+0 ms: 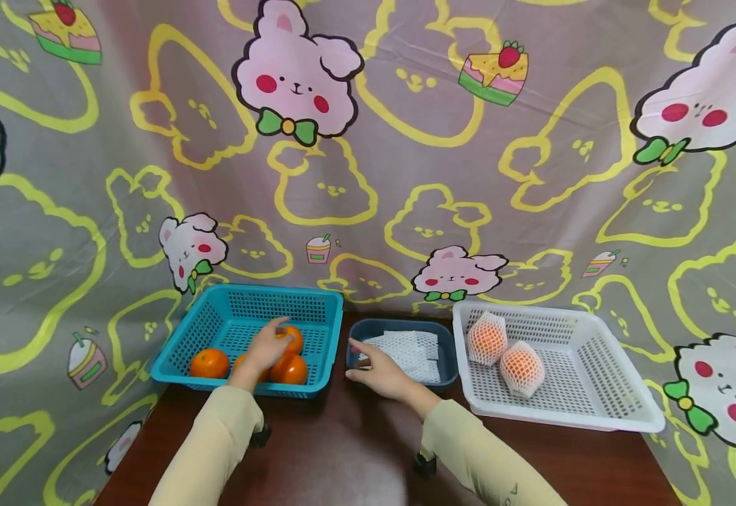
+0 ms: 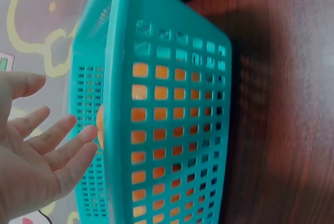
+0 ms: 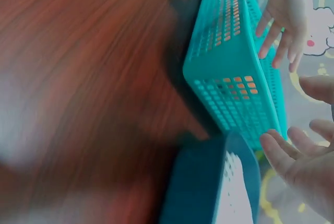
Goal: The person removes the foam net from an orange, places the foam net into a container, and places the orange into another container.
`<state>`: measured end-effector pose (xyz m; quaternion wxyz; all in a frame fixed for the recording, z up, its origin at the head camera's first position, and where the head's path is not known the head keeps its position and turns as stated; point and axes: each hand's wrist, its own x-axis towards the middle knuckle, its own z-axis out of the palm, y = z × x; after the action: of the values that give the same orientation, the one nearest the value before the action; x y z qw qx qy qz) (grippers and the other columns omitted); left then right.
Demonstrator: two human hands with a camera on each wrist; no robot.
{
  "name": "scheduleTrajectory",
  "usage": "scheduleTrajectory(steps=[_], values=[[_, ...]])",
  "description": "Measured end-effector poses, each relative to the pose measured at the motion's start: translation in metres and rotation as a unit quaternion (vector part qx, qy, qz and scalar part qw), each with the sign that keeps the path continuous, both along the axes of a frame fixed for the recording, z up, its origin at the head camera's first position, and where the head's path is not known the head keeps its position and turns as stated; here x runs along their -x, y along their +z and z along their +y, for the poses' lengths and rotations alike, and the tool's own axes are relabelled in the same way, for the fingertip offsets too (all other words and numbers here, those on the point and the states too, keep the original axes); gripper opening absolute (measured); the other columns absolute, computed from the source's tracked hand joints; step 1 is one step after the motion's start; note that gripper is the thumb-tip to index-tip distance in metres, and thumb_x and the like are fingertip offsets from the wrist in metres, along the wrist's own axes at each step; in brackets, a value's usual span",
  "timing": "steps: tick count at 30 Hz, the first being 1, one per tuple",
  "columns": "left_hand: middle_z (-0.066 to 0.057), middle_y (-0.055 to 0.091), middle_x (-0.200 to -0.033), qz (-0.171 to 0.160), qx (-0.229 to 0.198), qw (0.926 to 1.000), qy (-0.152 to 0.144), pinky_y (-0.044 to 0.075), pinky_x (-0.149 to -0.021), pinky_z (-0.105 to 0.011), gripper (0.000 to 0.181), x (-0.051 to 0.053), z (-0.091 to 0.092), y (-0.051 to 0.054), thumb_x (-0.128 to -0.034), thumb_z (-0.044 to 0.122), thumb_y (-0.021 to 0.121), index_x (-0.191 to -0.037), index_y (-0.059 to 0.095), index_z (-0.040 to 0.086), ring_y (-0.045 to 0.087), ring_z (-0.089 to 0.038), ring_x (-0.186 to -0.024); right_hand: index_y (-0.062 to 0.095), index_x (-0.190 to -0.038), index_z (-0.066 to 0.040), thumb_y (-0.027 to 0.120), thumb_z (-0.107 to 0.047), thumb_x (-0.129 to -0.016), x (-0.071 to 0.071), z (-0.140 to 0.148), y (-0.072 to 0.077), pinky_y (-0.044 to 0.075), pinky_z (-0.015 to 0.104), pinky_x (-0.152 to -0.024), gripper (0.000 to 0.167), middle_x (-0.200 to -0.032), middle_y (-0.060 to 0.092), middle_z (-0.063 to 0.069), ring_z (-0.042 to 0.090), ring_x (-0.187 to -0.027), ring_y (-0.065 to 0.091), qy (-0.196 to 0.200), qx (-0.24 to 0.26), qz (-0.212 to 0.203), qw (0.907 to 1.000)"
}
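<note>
My left hand (image 1: 265,353) hovers over the teal basket (image 1: 184,337), fingers spread above several oranges (image 1: 209,364) inside it. In the left wrist view that hand (image 2: 47,156) is relaxed with nothing in it, beside the basket's rim, and orange skin shows through the wall holes. My right hand (image 1: 382,372) is held over the left side of a small dark blue bin (image 1: 446,351), fingers apart and holding nothing. White foam nets (image 1: 408,351) lie flat in that bin. The right wrist view shows the right hand (image 3: 308,156) with loosely bent fingers near the bin and basket.
At the right stands a white basket (image 1: 621,418) with two oranges in foam nets (image 1: 486,339) at its left end. All three containers stand in a row along the back of a dark brown table (image 1: 342,450). A patterned curtain (image 1: 393,169) hangs right behind them.
</note>
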<state>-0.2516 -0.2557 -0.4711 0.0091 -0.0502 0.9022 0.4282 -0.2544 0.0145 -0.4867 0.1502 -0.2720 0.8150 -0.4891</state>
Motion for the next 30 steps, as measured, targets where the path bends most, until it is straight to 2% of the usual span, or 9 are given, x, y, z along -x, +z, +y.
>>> scheduleTrajectory(steps=[5, 10, 16, 22, 27, 30], values=[[-0.032, 0.049, -0.145, 0.000, -0.009, 0.9999, -0.011, 0.042, -0.105, -0.060, 0.053, -0.001, 0.010, 0.001, -0.1047, 0.016, 0.056, -0.152, 0.041, -0.001, 0.049, -0.048, -0.130, 0.036, -0.157, 0.000, 0.066, -0.014, -0.101, 0.001, 0.032, 0.008, 0.049, 0.054, -0.101, 0.064, -0.148, 0.045, 0.029, 0.046, -0.128, 0.052, 0.009, 0.005, 0.031, 0.9995], [-0.029, 0.053, -0.142, 0.003, -0.008, 0.9995, -0.030, 0.043, -0.104, -0.060, 0.055, -0.001, 0.020, 0.003, -0.1042, 0.023, 0.060, -0.152, 0.044, 0.002, 0.053, -0.046, -0.127, 0.040, -0.157, -0.005, 0.066, -0.020, -0.102, 0.003, 0.063, 0.020, 0.046, 0.057, -0.103, 0.062, -0.151, 0.046, 0.023, 0.042, -0.131, 0.052, 0.008, -0.019, 0.094, 0.9954], [-0.026, 0.055, -0.142, 0.018, -0.014, 0.9980, -0.058, 0.048, -0.101, -0.056, 0.051, -0.002, 0.035, 0.006, -0.1043, 0.027, 0.062, -0.150, 0.050, 0.006, 0.051, -0.044, -0.131, 0.045, -0.155, -0.008, 0.066, -0.026, -0.102, 0.001, 0.093, 0.034, 0.046, 0.058, -0.103, 0.059, -0.153, 0.047, 0.018, 0.039, -0.135, 0.049, 0.007, -0.053, 0.182, 0.9818], [-0.023, 0.059, -0.137, 0.021, -0.027, 0.9960, -0.082, 0.047, -0.102, -0.055, 0.045, -0.006, 0.063, 0.014, -0.1042, 0.027, 0.062, -0.141, 0.059, 0.002, 0.056, -0.042, -0.126, 0.048, -0.153, -0.009, 0.067, -0.022, -0.101, -0.008, 0.121, 0.040, 0.043, 0.060, -0.105, 0.056, -0.154, 0.046, 0.015, 0.038, -0.138, 0.046, 0.001, -0.061, 0.228, 0.9717], [-0.020, 0.064, -0.131, 0.025, -0.049, 0.9932, -0.103, 0.050, -0.099, -0.053, 0.041, -0.007, 0.090, 0.014, -0.1024, 0.026, 0.064, -0.136, 0.063, 0.002, 0.058, -0.040, -0.121, 0.053, -0.149, -0.010, 0.071, -0.018, -0.098, -0.013, 0.154, 0.040, 0.045, 0.062, -0.101, 0.055, -0.149, 0.052, 0.013, 0.038, -0.134, 0.051, -0.040, -0.079, 0.265, 0.9601], [-0.017, 0.066, -0.127, 0.026, -0.059, 0.9912, -0.116, 0.052, -0.096, -0.050, 0.040, -0.008, 0.103, 0.009, -0.1019, 0.026, 0.065, -0.136, 0.064, 0.005, 0.059, -0.037, -0.118, 0.055, -0.147, -0.011, 0.073, -0.016, -0.096, -0.013, 0.172, 0.039, 0.047, 0.061, -0.100, 0.054, -0.147, 0.054, 0.014, 0.038, -0.132, 0.052, -0.076, -0.090, 0.273, 0.9548]])
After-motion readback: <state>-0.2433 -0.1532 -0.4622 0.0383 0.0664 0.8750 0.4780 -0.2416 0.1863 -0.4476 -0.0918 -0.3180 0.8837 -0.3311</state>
